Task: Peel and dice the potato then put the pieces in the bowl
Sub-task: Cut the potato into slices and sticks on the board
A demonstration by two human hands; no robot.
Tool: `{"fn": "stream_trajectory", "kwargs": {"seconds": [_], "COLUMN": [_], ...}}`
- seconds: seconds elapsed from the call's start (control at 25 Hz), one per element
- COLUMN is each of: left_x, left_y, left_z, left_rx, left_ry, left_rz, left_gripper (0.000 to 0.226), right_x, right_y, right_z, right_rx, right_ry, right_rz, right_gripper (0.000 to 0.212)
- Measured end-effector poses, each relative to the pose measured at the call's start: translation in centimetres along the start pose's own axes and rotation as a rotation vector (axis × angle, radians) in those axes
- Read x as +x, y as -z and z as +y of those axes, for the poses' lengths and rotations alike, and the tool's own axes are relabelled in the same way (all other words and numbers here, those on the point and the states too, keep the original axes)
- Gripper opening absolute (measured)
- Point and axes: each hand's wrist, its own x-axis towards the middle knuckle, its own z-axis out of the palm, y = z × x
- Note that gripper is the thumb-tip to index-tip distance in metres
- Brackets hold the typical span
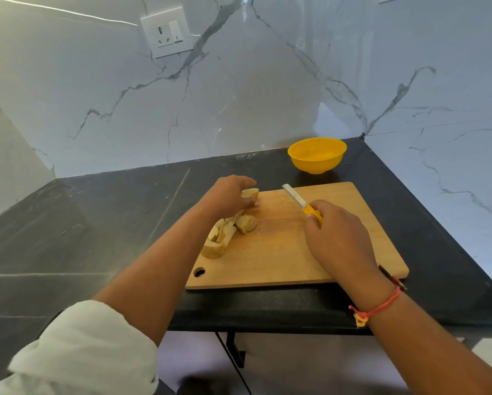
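A wooden cutting board lies on the dark counter. Several cut potato pieces sit along its left side. My left hand holds one potato piece at the board's far left corner, fingers curled over it and thumb beneath. My right hand grips the yellow handle of a small knife, whose pale blade points up and left above the board, clear of the potato. A yellow bowl stands behind the board; I see nothing inside it.
The black counter ends at marble walls behind and to the right. A wall socket is mounted high on the back wall. The counter's front edge runs just below the board.
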Motion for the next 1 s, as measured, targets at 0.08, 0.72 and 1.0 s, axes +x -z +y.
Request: {"fn": "stream_trajectory", "kwargs": {"seconds": [0.08,0.72,1.0], "left_x": [0.5,-3.9,-4.6], "left_y": [-0.2,-2.7,-3.4], "left_z": [0.0,6.9,5.6], "left_rx": [0.023,-0.655,-0.389], "left_ry": [0.022,0.061,0.06], "left_rz": [-0.023,-0.067,0.028], "left_gripper": [0.051,0.032,0.031], "right_x": [0.0,0.3,0.5], "right_y": [0.0,0.4,0.2], "right_z": [0.0,0.1,0.2], "right_rx": [-0.014,0.107,0.088], "right_ry": [0.001,-0.141,-0.145], "right_rz": [0.003,0.032,0.016], "right_gripper": [0.025,0.014,0.022]}}
